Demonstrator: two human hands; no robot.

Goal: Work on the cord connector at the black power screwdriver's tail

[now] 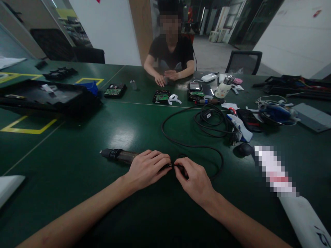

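An electric screwdriver (120,155) lies near the middle of the table, its bit end pointing left. Over its rear half is my left hand (148,167), fingers curled round the body, hiding most of the handle. My right hand (196,177) pinches the end of a black cable (221,160) between thumb and fingers. Both sets of fingertips almost meet at the screwdriver's tail, where a small metallic connector shows. Whether plug and socket are joined cannot be made out. From my right hand the cable loops back to a coil (210,117) on the table.
Across the green table (85,193) sits a person (170,51), hands near circuit-board units (161,96). A black tray (49,96) stands left. To the right are a white-and-blue tool (240,127), a cup (222,90), and a long white object (302,217) with a black round end.
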